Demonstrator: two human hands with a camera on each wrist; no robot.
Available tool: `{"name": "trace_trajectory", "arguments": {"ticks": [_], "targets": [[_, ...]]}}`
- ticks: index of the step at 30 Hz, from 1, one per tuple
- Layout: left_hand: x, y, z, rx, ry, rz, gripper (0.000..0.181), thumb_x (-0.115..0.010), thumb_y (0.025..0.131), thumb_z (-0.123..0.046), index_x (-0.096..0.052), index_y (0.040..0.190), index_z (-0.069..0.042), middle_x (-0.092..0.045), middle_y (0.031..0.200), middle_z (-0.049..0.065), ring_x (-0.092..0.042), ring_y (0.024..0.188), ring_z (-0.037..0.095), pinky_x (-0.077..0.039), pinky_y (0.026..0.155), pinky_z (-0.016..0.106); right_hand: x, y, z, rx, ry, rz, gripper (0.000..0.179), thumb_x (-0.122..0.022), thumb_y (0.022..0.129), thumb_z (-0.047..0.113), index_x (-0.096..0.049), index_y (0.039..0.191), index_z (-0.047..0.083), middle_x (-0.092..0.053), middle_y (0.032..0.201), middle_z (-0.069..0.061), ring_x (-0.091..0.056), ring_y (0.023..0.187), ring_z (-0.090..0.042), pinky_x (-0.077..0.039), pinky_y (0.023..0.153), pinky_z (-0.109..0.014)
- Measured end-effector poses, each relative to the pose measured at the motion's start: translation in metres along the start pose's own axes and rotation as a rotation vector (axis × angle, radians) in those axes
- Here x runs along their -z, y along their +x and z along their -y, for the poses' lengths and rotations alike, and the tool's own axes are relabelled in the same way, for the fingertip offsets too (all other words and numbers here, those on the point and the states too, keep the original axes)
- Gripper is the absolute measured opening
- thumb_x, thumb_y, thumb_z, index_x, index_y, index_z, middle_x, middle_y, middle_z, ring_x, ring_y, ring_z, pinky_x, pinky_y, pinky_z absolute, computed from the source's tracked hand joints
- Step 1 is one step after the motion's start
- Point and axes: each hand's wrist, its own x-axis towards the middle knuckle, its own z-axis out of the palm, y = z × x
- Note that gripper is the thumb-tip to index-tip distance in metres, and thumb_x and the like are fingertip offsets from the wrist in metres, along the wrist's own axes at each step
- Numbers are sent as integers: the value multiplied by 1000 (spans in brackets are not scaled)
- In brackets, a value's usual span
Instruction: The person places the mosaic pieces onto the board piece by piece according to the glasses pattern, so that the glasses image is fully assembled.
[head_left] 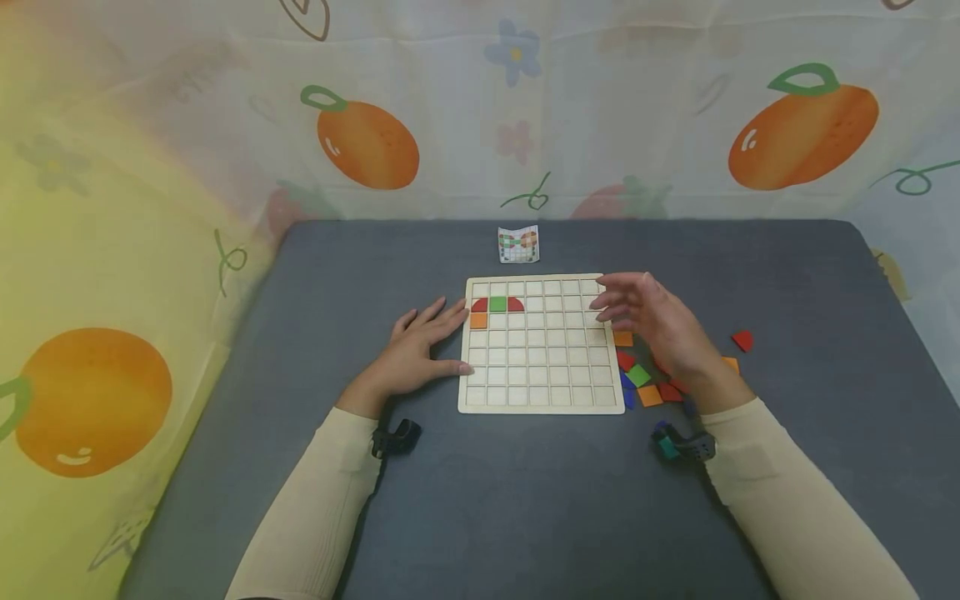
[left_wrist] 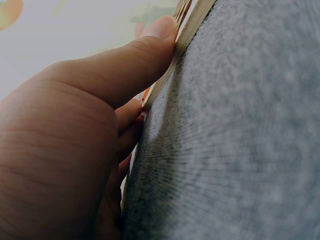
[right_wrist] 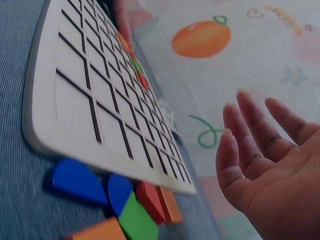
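Only four pieces [head_left: 498, 304] sat in the pale gridded board [head_left: 542, 409] on the table [head_left: 525, 508]: two round-cornered reds, a green square, an orange one. Most cells were bare; loose pieces [head_left: 638, 375] lay by the board's right edge. The left hand [head_left: 414, 356], fingers outstretched, touched its left edge; the right hand [head_left: 663, 327] hung relaxed, holding nothing.

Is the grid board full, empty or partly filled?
Partly filled: in the head view, the grid board holds four pieces upper left; other visible cells are bare.
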Motion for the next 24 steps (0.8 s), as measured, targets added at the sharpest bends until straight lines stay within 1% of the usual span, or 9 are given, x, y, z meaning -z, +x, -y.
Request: {"name": "trace_trajectory", "arguments": {"ticks": [3,5,7,10,14,18,24], "targets": [[0,0,-1,-1,-8,-3,100,-83,96,-54,-30,174,-22,-21,178,-12,-3,165,16,5,127,56,6,-4,0,13,16,-9,60,-33,120,45,-56,152,-1,-66,129,-19,-62,116,-32,-48,99,-39],[0,0,-1,-3,-11,-4,100,-83,96,-54,-30,174,-22,-21,178,-12,-3,165,16,5,127,56,11,-6,0,17,9,-13,61,-32,120,45,-55,152,-1,-66,129,-18,-61,116,-32,-48,99,-39],[0,-1,-1,-6,-13,-4,100,-83,96,-54,-30,174,-22,-21,178,-12,-3,165,16,5,126,56,14,-8,-1,10,0,-21,64,-32,120,45,-52,153,-6,-65,129,-19,-60,117,-32,-47,99,-39],[0,-1,0,-8,-11,-3,100,-83,96,-54,-30,174,-22,-21,178,-11,-3,166,18,5,126,56,20,-9,-5,1,-12,-30,59,-31,120,44,-57,152,2,-64,129,-19,-59,117,-33,-47,98,-40],[0,-1,0,-6,-9,0,100,-82,96,-55,-30,174,-22,-21,179,-11,-3,166,18,5,127,56,26,-10,-9,11,2,-46,51,-31,121,42,-63,147,13,-66,128,-20,-60,116,-33,-46,97,-41],[1,-1,0,-4,-8,0,100,-83,95,-56,-30,174,-22,-21,179,-11,-4,166,18,5,127,56,32,-11,-11,19,21,-70,47,-34,121,41,-66,144,16,-69,126,-16,-62,115,-32,-46,97,-40],[0,0,-1,0,-6,1,100,-82,95,-56,-30,174,-23,-21,178,-12,-4,166,18,6,127,55,39,-13,-14,0,-6,-114,44,-36,120,41,-67,142,18,-70,124,-12,-63,114,-30,-47,98,-36]]}}
